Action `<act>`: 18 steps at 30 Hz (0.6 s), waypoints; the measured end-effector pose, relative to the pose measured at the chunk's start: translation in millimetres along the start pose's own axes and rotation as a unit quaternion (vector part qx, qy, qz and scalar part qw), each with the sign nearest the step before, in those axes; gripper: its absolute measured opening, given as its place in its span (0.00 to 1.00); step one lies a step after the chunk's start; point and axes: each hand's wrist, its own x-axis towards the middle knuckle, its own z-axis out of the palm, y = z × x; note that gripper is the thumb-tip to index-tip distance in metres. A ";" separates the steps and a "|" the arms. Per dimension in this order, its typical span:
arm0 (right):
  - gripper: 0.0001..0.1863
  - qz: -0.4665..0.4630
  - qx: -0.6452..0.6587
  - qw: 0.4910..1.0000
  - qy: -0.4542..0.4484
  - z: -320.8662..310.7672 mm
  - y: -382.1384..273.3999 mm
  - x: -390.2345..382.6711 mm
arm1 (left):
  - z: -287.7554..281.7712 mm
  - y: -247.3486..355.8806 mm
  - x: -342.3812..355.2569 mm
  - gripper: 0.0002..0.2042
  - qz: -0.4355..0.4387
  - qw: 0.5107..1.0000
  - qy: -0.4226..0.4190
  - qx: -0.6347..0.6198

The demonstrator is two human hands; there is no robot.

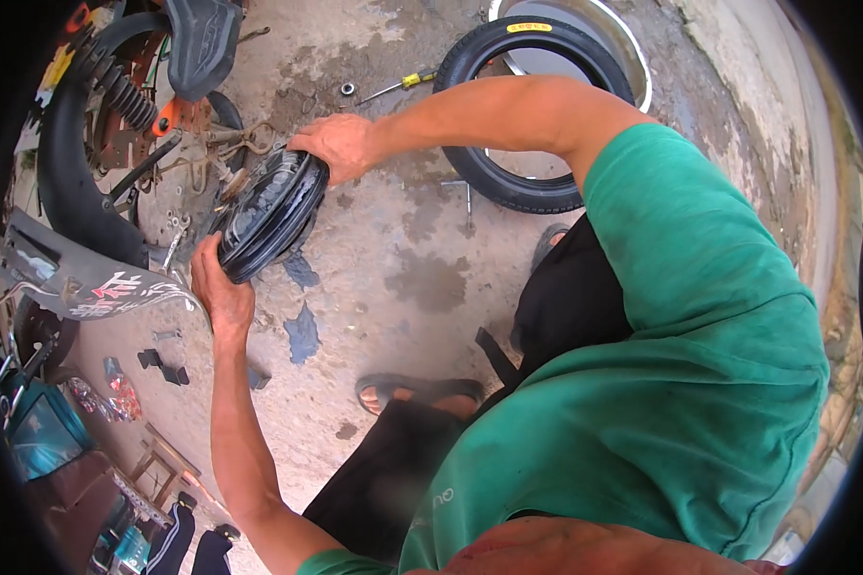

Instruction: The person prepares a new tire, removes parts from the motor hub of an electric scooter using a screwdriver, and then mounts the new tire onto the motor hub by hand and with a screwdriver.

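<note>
A black wheel rim with no tyre on it is tilted between my hands, close to the rear of a partly dismantled motorbike. My left hand grips its near lower edge, fingers curled over and partly hidden behind it. At the far upper edge, my right hand is closed on the rim. Greasy metal hub parts show on the rim's left side; whether it is joined to the bike I cannot tell. A loose black tyre rests behind my right forearm, against a pale round basin.
A black mudguard, spring shock absorber and grey printed panel crowd the left. Wrenches, a yellow-handled screwdriver, a T-shaped tool and dark scraps lie on the floor. Another person's legs show lower left.
</note>
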 end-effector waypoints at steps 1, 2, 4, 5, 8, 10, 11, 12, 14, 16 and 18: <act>0.37 0.002 0.010 1.000 -0.003 -1.0 -2.5 0.3 | -2.7 -1.0 0.4 0.31 0.002 1.000 -0.010 -0.011; 0.34 0.001 0.009 1.000 0.005 -1.8 -5.1 -2.0 | -5.4 -1.2 0.9 0.31 0.003 1.000 -0.011 -0.016; 0.33 0.011 -0.001 1.000 -0.017 -14.2 -13.8 -2.9 | -9.6 3.4 0.9 0.31 -0.036 0.998 -0.025 -0.049; 0.31 0.024 -0.006 0.999 -0.039 -21.8 -16.9 -3.6 | -11.2 7.0 0.4 0.31 -0.060 0.995 -0.031 -0.068; 0.33 0.032 -0.025 0.995 -0.087 -43.3 -28.5 -8.5 | -23.1 17.2 -6.4 0.31 -0.146 0.978 -0.073 -0.133; 0.33 0.046 -0.035 0.991 -0.121 -62.8 -33.2 -10.3 | -28.3 21.8 -4.6 0.31 -0.158 0.973 -0.087 -0.145; 0.33 0.043 -0.038 0.991 -0.120 -74.5 -34.1 -7.0 | -30.6 23.4 -1.6 0.32 -0.163 0.970 -0.093 -0.151; 0.32 0.047 -0.030 0.989 -0.139 -89.8 -36.2 -3.2 | -30.9 20.8 4.4 0.31 -0.188 0.955 -0.112 -0.199; 0.32 0.030 -0.025 0.987 -0.157 -100.5 -39.0 5.2 | -34.1 19.1 3.8 0.30 -0.199 0.950 -0.115 -0.211; 0.33 0.025 -0.037 0.986 -0.160 -102.2 -34.9 7.6 | -32.3 20.7 9.4 0.30 -0.207 0.944 -0.122 -0.225; 0.35 0.027 -0.048 0.982 -0.179 -99.6 -23.4 6.0 | -19.9 17.9 16.1 0.30 -0.194 0.951 -0.126 -0.205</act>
